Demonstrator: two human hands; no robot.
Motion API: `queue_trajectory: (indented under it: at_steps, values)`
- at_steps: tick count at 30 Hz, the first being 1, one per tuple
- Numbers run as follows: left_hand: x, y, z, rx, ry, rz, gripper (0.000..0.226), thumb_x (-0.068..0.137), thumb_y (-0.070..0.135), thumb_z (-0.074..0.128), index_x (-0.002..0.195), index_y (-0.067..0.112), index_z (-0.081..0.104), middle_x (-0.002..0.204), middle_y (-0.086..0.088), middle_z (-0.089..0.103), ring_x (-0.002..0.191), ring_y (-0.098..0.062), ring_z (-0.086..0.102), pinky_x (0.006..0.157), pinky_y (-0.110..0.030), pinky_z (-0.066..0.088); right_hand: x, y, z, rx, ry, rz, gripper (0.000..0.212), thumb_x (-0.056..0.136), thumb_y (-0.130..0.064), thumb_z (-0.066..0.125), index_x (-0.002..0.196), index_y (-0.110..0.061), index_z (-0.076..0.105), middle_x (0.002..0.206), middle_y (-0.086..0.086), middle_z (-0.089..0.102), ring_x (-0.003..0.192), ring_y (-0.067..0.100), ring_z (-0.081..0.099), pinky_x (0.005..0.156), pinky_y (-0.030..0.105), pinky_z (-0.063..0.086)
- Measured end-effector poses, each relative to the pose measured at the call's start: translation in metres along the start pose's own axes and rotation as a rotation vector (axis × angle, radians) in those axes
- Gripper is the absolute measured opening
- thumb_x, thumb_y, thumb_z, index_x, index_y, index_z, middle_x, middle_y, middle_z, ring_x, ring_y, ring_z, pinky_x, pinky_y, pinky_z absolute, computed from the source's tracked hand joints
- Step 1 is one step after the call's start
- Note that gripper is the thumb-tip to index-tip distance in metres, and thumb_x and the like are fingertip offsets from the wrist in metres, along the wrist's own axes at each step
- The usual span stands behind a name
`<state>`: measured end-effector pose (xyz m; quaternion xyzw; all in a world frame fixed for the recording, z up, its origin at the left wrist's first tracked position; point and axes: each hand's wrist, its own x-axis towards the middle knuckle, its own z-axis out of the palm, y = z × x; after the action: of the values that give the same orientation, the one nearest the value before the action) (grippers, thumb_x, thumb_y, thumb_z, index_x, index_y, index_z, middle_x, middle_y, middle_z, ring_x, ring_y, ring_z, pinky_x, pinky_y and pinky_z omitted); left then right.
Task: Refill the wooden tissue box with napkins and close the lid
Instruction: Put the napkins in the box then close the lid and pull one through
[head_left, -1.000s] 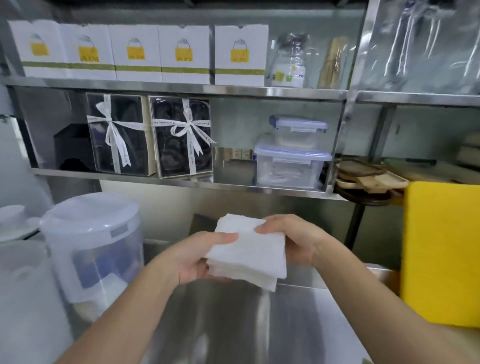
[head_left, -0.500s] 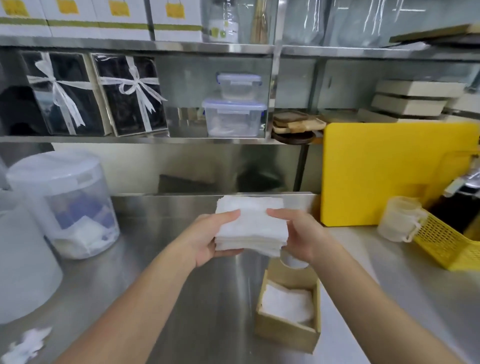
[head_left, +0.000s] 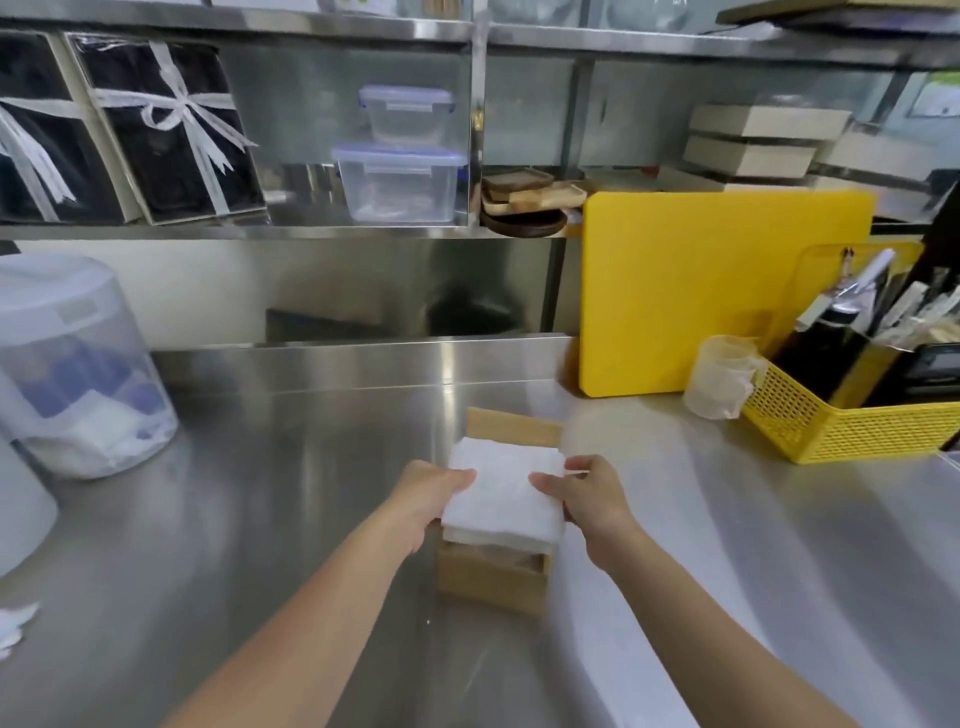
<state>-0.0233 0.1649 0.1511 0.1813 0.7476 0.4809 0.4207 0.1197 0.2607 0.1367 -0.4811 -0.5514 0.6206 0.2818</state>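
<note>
**Two hands on napkin stack over open box**

Left hand (head_left: 426, 496) grips the napkins (head_left: 504, 496) at their 9 o'clock edge, right hand (head_left: 589, 499) at 3 o'clock, fingers curled around the stack. Napkins sit at the mouth of the wooden box (head_left: 491, 579), on the steel counter (head_left: 260, 519). Lid (head_left: 511, 427) stands open at 12 o'clock.

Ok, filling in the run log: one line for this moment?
phase: loading | both hands hold napkin stack over open wooden box | lid behind, off
</note>
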Motion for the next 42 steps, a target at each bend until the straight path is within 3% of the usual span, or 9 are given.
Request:
queue_trajectory:
  at_steps: [6, 11, 17, 20, 27, 32, 36, 40, 42]
  values:
    - [0.006, -0.013, 0.007, 0.166, 0.06, 0.059, 0.002, 0.084, 0.003, 0.056, 0.082, 0.002, 0.056, 0.084, -0.014, 0.057, 0.061, -0.018, 0.052, 0.051, -0.024, 0.036, 0.01, 0.022, 0.004, -0.129, 0.045, -0.021, 0.037, 0.077, -0.013, 0.071, 0.1, -0.014, 0.043, 0.083, -0.003, 0.049, 0.076, 0.015, 0.054, 0.054, 0.023, 0.042]
    - [0.016, -0.024, 0.01, 0.407, 0.179, 0.162, 0.016, 0.08, 0.007, 0.053, 0.071, 0.011, 0.042, 0.072, -0.01, 0.04, 0.062, -0.022, 0.034, 0.05, -0.029, 0.02, 0.015, 0.035, 0.008, -0.251, 0.056, -0.084, 0.027, 0.077, -0.015, 0.069, 0.09, -0.018, 0.045, 0.08, -0.006, 0.052, 0.076, 0.015, 0.055, 0.061, 0.028, 0.047]
    - [0.024, -0.029, 0.006, 0.499, 0.145, 0.141, 0.011, 0.078, 0.006, 0.053, 0.072, 0.01, 0.044, 0.073, -0.006, 0.045, 0.065, -0.022, 0.041, 0.05, -0.028, 0.029, 0.02, 0.036, 0.004, -0.415, 0.028, -0.116, 0.029, 0.075, -0.022, 0.072, 0.093, -0.015, 0.05, 0.082, -0.005, 0.056, 0.082, 0.021, 0.057, 0.073, 0.036, 0.049]
    - [0.025, -0.028, 0.002, 0.531, 0.096, 0.095, 0.021, 0.077, 0.003, 0.055, 0.065, 0.011, 0.039, 0.07, -0.004, 0.044, 0.06, -0.019, 0.041, 0.048, -0.026, 0.03, 0.022, 0.031, 0.002, -0.672, -0.001, -0.203, 0.028, 0.077, -0.029, 0.07, 0.094, -0.017, 0.051, 0.091, 0.0, 0.063, 0.087, 0.024, 0.058, 0.079, 0.038, 0.049]
    - [0.029, -0.019, -0.003, 0.652, -0.013, 0.089, 0.041, 0.077, 0.007, 0.058, 0.053, 0.015, 0.025, 0.056, 0.0, 0.029, 0.051, -0.017, 0.026, 0.048, -0.027, 0.018, 0.025, 0.024, 0.01, -1.115, -0.041, -0.346, 0.04, 0.082, -0.031, 0.06, 0.114, -0.014, 0.043, 0.1, 0.009, 0.066, 0.089, 0.03, 0.061, 0.063, 0.031, 0.038]
    - [0.036, -0.018, -0.002, 0.765, -0.014, 0.149, 0.022, 0.078, 0.014, 0.057, 0.067, 0.013, 0.037, 0.069, -0.003, 0.043, 0.061, -0.019, 0.037, 0.049, -0.027, 0.024, 0.027, 0.022, 0.014, -1.309, -0.03, -0.405, 0.04, 0.086, -0.018, 0.051, 0.121, -0.01, 0.033, 0.097, 0.011, 0.065, 0.08, 0.03, 0.06, 0.058, 0.031, 0.036]
    - [0.041, -0.02, -0.003, 0.773, -0.054, 0.119, 0.028, 0.078, 0.017, 0.062, 0.065, 0.014, 0.038, 0.069, -0.007, 0.05, 0.06, -0.022, 0.045, 0.049, -0.028, 0.028, 0.03, 0.024, 0.017, -1.495, -0.11, -0.479, 0.042, 0.088, -0.015, 0.049, 0.125, -0.011, 0.032, 0.101, 0.012, 0.065, 0.085, 0.032, 0.062, 0.058, 0.032, 0.035]
    - [0.044, -0.02, 0.0, 0.798, -0.189, -0.012, 0.025, 0.08, 0.013, 0.059, 0.058, 0.004, 0.051, 0.055, -0.015, 0.059, 0.044, -0.022, 0.057, 0.056, -0.031, 0.054, 0.036, 0.027, 0.023, -1.577, -0.246, -0.458, 0.022, 0.084, -0.008, 0.046, 0.105, -0.01, 0.049, 0.101, 0.011, 0.065, 0.088, 0.031, 0.062, 0.06, 0.032, 0.035]
    - [0.043, -0.024, 0.005, 0.774, -0.238, -0.088, 0.024, 0.083, 0.011, 0.054, 0.062, 0.0, 0.051, 0.052, -0.017, 0.057, 0.038, -0.019, 0.055, 0.051, -0.032, 0.056, 0.037, 0.031, 0.024, -1.624, -0.234, -0.514, 0.021, 0.083, -0.004, 0.043, 0.103, -0.009, 0.049, 0.097, 0.011, 0.066, 0.084, 0.031, 0.062, 0.055, 0.031, 0.032]
